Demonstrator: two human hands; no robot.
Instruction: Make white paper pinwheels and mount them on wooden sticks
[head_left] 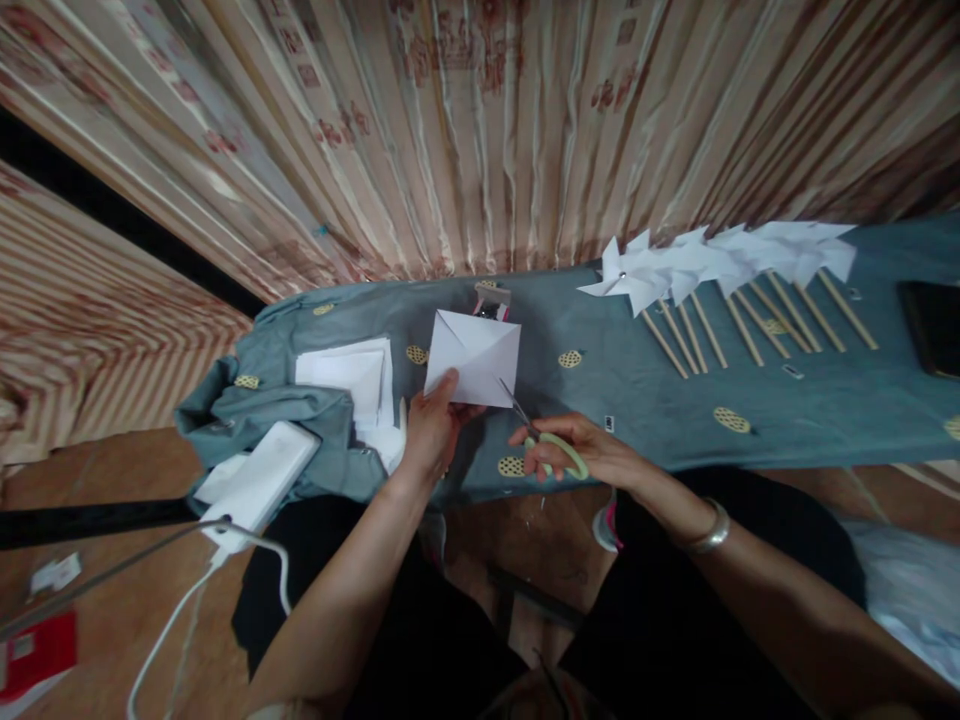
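Note:
My left hand point(433, 425) pinches the lower left corner of a white paper square point(474, 356) creased along its diagonals, holding it up over the blue-grey cloth. My right hand point(574, 452) grips green-handled scissors point(546, 440); their blades reach the paper's lower right edge. A metal bangle sits on my right wrist.
A row of several finished white paper pinwheels point(720, 262) on wooden sticks lies at the right of the blue-grey cloth point(660, 390). A stack of white paper sheets point(349, 375) lies left. A white power bank point(259, 482) with cable rests at the cloth's left edge. A dark tablet point(934, 325) sits far right.

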